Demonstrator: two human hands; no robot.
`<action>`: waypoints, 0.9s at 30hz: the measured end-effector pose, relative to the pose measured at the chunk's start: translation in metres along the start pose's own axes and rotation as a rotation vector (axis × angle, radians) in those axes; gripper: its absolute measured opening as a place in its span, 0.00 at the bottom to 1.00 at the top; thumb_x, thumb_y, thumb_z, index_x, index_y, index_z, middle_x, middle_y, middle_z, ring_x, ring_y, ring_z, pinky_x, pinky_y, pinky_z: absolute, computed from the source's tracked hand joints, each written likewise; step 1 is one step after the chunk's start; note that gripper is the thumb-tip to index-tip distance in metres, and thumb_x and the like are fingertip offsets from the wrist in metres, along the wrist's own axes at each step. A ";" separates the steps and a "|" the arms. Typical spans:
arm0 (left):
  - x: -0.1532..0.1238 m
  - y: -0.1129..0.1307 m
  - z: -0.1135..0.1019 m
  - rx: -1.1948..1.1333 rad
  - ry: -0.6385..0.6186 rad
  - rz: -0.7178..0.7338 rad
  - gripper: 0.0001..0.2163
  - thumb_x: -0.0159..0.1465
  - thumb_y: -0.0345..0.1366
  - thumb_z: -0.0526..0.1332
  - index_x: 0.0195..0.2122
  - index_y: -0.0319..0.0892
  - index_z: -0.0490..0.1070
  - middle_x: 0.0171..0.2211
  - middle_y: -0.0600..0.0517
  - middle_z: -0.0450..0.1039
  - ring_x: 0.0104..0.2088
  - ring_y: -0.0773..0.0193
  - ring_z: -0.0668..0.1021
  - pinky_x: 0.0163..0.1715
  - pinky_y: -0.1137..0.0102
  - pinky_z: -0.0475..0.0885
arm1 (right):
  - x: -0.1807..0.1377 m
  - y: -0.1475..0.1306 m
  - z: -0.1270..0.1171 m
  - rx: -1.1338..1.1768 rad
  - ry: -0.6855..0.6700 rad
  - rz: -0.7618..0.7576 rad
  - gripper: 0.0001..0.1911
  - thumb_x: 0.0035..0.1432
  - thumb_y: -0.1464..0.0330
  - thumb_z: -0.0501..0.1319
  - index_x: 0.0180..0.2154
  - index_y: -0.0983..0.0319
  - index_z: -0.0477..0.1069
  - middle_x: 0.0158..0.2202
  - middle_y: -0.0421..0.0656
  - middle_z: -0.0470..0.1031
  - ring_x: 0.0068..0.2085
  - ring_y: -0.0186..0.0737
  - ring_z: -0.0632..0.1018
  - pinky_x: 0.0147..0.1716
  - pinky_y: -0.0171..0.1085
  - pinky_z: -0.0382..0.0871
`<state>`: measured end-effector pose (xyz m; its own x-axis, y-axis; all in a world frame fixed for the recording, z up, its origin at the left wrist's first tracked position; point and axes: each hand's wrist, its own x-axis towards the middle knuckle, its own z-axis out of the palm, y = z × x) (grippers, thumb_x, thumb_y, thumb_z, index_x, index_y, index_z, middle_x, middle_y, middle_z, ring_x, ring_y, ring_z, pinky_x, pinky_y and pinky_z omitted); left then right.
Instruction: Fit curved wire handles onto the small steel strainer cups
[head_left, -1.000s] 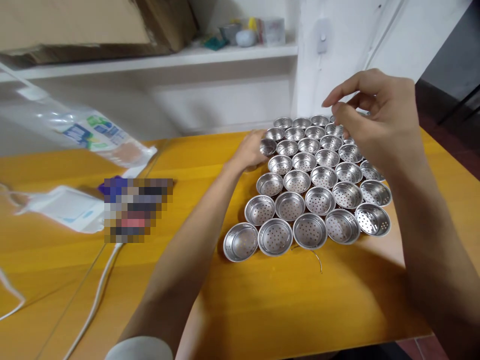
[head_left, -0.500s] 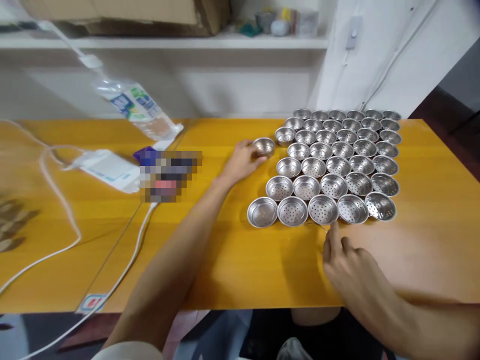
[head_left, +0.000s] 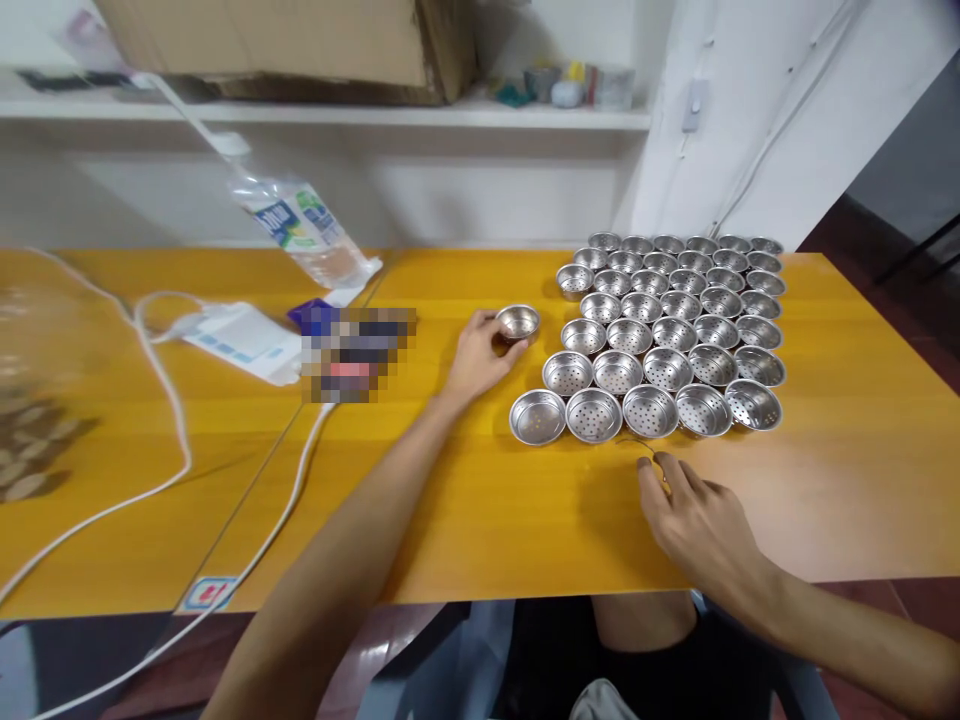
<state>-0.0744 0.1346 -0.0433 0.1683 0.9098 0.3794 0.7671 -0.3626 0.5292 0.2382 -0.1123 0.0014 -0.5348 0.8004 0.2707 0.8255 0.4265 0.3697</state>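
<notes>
My left hand (head_left: pixel 482 352) has thumb and fingers around a small shiny metal cup (head_left: pixel 518 322), apart from the rows and to their left. Perforated metal cups (head_left: pixel 650 411) stand mouth up in close rows on the yellow table. Just in front of the nearest row, my right hand (head_left: pixel 697 510) is closed at the fingertips on a thin, dark, curved wire (head_left: pixel 637 442). Its far end reaches toward the cups' rims; the part inside my fingers is hidden.
A plastic bottle (head_left: pixel 307 228) hangs tilted over the table at the left. Beneath it lie a white box-shaped device (head_left: pixel 244 342), a purple packet (head_left: pixel 309 316) and white cables (head_left: pixel 289 490). A wall shelf (head_left: pixel 360 116) carrying a cardboard box (head_left: pixel 277 45) runs along the back.
My left hand has brought the single cup slightly nearer to me and away from the rows. The right hand's index finger has drawn back from the front cup. The view has shifted a little.
</notes>
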 end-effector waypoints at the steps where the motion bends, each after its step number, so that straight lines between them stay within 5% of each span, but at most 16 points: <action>1: 0.000 0.000 0.001 0.003 0.006 0.010 0.15 0.67 0.51 0.67 0.42 0.43 0.77 0.57 0.40 0.77 0.60 0.43 0.79 0.68 0.50 0.73 | -0.001 -0.003 0.003 -0.012 0.006 0.016 0.21 0.60 0.85 0.61 0.51 0.68 0.81 0.43 0.53 0.84 0.33 0.44 0.85 0.23 0.36 0.76; 8: -0.005 -0.001 0.007 -0.051 0.054 0.083 0.15 0.65 0.50 0.71 0.38 0.44 0.75 0.53 0.41 0.78 0.56 0.44 0.81 0.64 0.49 0.77 | -0.005 -0.003 0.010 -0.004 -0.041 -0.026 0.18 0.54 0.88 0.60 0.42 0.67 0.78 0.36 0.48 0.80 0.31 0.43 0.84 0.21 0.36 0.75; 12: -0.009 0.002 0.007 -0.154 0.184 0.065 0.14 0.62 0.46 0.74 0.36 0.45 0.72 0.52 0.43 0.78 0.56 0.45 0.81 0.63 0.49 0.77 | -0.009 0.011 0.007 0.039 -0.080 -0.152 0.18 0.55 0.88 0.60 0.43 0.65 0.77 0.38 0.47 0.80 0.30 0.43 0.83 0.21 0.37 0.73; 17: -0.016 0.025 0.006 -0.403 0.325 0.127 0.22 0.61 0.48 0.77 0.50 0.45 0.73 0.51 0.45 0.77 0.52 0.51 0.82 0.55 0.56 0.81 | -0.006 0.018 0.005 0.060 -0.056 -0.269 0.18 0.53 0.87 0.58 0.40 0.64 0.76 0.36 0.47 0.80 0.26 0.41 0.80 0.19 0.38 0.68; 21: -0.026 0.048 0.004 -0.555 0.329 0.152 0.36 0.60 0.52 0.80 0.65 0.49 0.70 0.62 0.43 0.75 0.62 0.47 0.80 0.60 0.54 0.80 | -0.003 0.020 0.006 0.081 -0.081 -0.300 0.16 0.52 0.87 0.59 0.37 0.64 0.76 0.34 0.47 0.78 0.23 0.40 0.76 0.19 0.40 0.62; 24: -0.033 0.060 0.003 -0.634 0.274 0.165 0.39 0.60 0.55 0.80 0.68 0.51 0.70 0.66 0.41 0.75 0.66 0.43 0.79 0.65 0.47 0.78 | 0.012 0.039 -0.012 0.209 -0.076 -0.317 0.15 0.57 0.86 0.59 0.38 0.63 0.76 0.37 0.47 0.79 0.24 0.36 0.73 0.22 0.39 0.60; 27: -0.041 0.072 0.002 -0.729 0.195 0.193 0.37 0.61 0.54 0.81 0.68 0.50 0.72 0.66 0.41 0.76 0.66 0.41 0.79 0.69 0.43 0.76 | 0.050 0.070 -0.046 0.400 0.072 -0.218 0.12 0.67 0.82 0.58 0.40 0.63 0.77 0.38 0.45 0.78 0.30 0.35 0.75 0.28 0.37 0.63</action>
<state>-0.0251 0.0721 -0.0223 0.0939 0.7896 0.6064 0.1236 -0.6136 0.7799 0.2613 -0.0619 0.0814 -0.7035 0.6486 0.2906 0.6893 0.7222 0.0566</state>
